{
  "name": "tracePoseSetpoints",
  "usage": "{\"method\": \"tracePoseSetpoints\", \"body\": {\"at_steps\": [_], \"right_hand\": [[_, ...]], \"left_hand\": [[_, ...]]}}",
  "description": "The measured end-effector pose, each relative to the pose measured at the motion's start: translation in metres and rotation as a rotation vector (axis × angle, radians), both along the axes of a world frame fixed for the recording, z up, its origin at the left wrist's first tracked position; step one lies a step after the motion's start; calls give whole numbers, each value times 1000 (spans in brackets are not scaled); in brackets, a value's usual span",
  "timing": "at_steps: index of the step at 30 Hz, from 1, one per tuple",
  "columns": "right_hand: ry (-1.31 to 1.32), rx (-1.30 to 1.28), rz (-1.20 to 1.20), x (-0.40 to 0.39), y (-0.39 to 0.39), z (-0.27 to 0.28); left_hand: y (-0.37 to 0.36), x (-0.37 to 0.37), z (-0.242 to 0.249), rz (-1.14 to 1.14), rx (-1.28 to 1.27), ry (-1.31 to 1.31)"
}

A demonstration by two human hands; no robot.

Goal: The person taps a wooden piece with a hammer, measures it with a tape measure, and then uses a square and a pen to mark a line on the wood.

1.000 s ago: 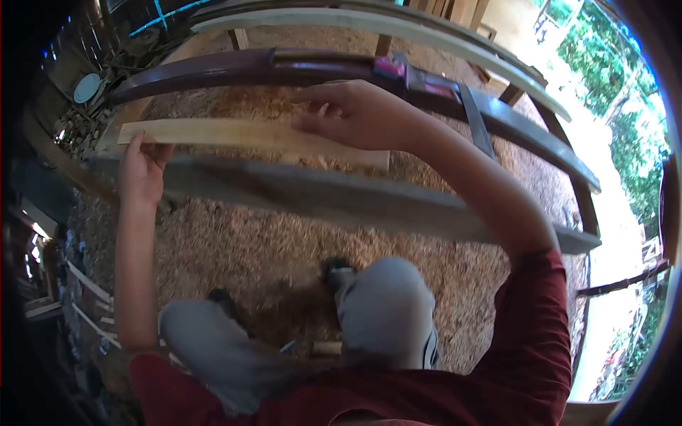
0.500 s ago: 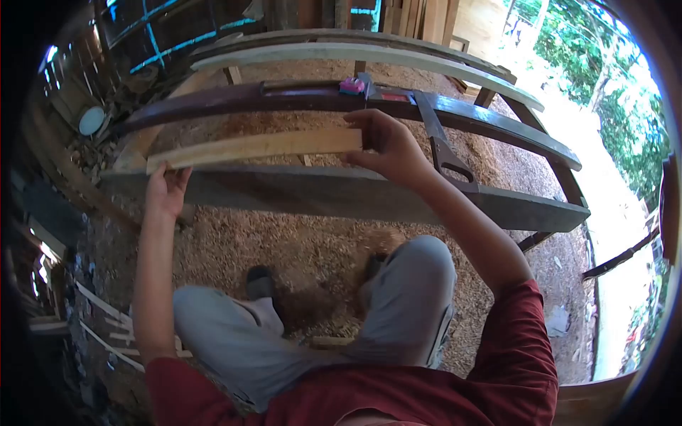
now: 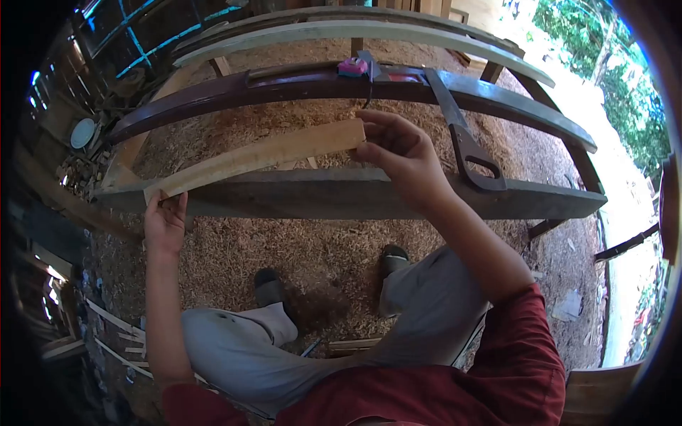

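Observation:
A pale wooden board (image 3: 263, 156) is held up lengthwise between both hands, its right end higher than its left. My left hand (image 3: 167, 220) pinches the lower left end, thumb and fingers around the edge. My right hand (image 3: 401, 153) grips the other end, thumb below and fingers at the end face. Just behind and below the board runs a grey plank (image 3: 320, 195) set on edge. To the right of my right hand, a handsaw (image 3: 469, 153) lies across the grey plank and a dark varnished beam (image 3: 298, 89).
On the dark beam sit a pink tape measure (image 3: 353, 67) and, beside it, a dark metal tool (image 3: 371, 71). Another long pale rail (image 3: 369, 30) runs farther back. Wood shavings (image 3: 234, 248) cover the ground around my feet. Thin wood strips (image 3: 117, 319) lie at lower left.
The board's left end has dropped and its right end has risen slightly, so it slants more. The view has shifted, and my right knee has moved outward.

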State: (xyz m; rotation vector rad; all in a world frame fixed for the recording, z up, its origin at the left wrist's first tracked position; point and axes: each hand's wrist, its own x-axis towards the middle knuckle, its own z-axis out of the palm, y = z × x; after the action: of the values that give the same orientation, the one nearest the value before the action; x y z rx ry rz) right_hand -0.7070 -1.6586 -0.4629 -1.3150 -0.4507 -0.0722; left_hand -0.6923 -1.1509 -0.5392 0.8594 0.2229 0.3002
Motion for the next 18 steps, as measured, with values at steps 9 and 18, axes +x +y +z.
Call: {"method": "tracePoseSetpoints", "body": {"at_steps": [9, 18], "right_hand": [[24, 300, -58, 8, -10, -8], [41, 141, -325, 6, -46, -7]], "left_hand": [[-32, -11, 40, -308, 390, 252], [-88, -41, 83, -595, 1179, 68]]}}
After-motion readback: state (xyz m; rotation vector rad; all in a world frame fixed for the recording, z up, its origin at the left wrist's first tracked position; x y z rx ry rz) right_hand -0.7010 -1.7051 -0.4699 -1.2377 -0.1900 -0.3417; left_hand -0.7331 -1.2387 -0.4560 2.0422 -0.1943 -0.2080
